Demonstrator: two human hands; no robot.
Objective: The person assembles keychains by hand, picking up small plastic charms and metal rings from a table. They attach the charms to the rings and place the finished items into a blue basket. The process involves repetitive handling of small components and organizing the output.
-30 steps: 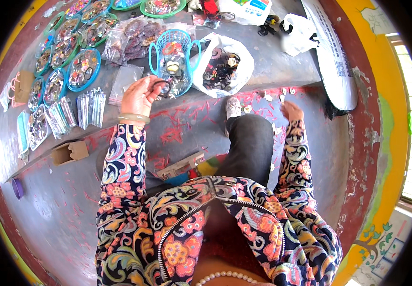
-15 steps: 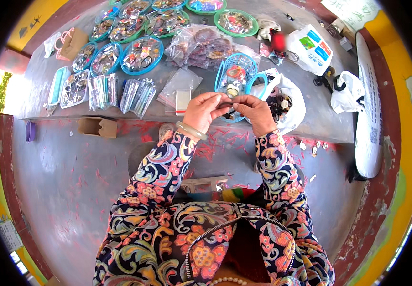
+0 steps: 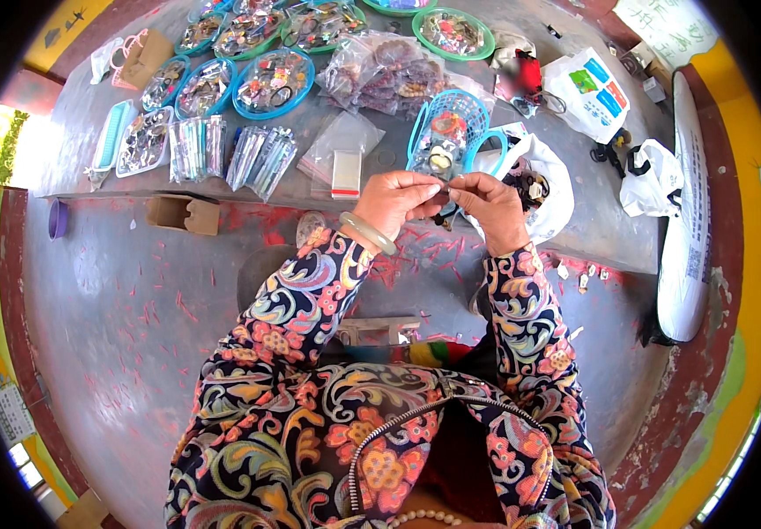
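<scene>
My left hand, with a pale bangle at the wrist, pinches thumb to forefinger. My right hand pinches close beside it, the fingertips almost meeting. Between them is a small dark band, mostly hidden by the fingers. Just beyond my hands stands a blue openwork basket with colourful small items in it. To the right of it, a white plastic bag lies open, showing dark bands with pale tags. A clear plastic bag and a small white card with a red edge lie left of the basket.
Bundles of pens in clear wrap and a white tray line the left of the raised slab. Round trays of bagged trinkets stand behind. An open cardboard box sits below the slab's edge, amid red scraps.
The view has shifted slightly, so the surroundings sit a little further right. My fingertips have drawn closer together, and less of the dark band shows between them.
</scene>
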